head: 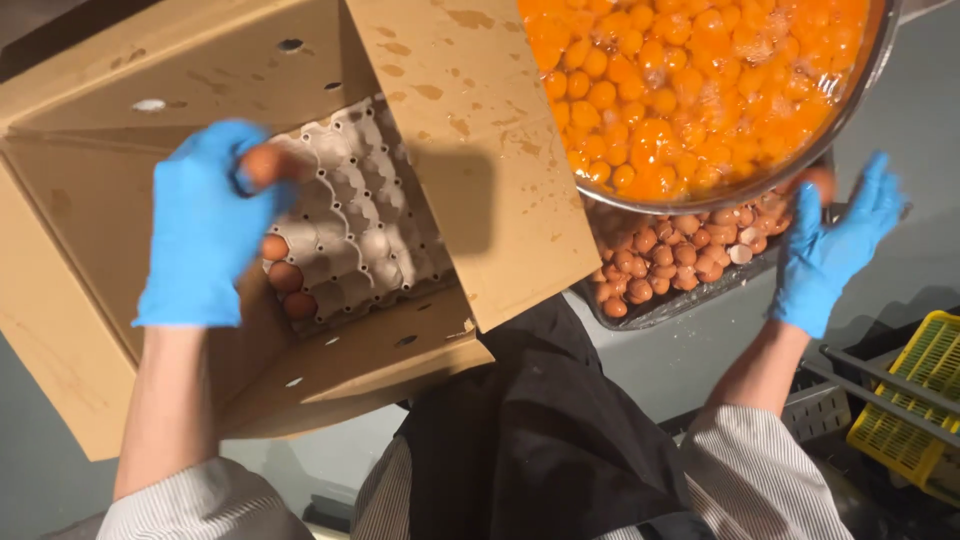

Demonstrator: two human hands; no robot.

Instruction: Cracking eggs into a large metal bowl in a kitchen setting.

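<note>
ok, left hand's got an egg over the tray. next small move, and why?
Probably lift the egg clear of the tray and carry it right toward the bowl. The left hand already grips it, the bowl holds yolks, and the right hand waits by the shells.

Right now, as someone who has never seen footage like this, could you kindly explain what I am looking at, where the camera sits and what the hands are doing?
This is one picture from a camera worn on a person's head, looking straight down at their own two hands, both in blue gloves. The left hand reaches into an open cardboard box and grips a brown egg above a grey pulp egg tray; a few more eggs sit along the tray's near edge. The right hand holds what looks like a brown eggshell beside a dark tray of empty eggshells. Above that tray stands a large metal bowl full of cracked egg yolks. A yellow plastic crate shows at lower right.
</note>
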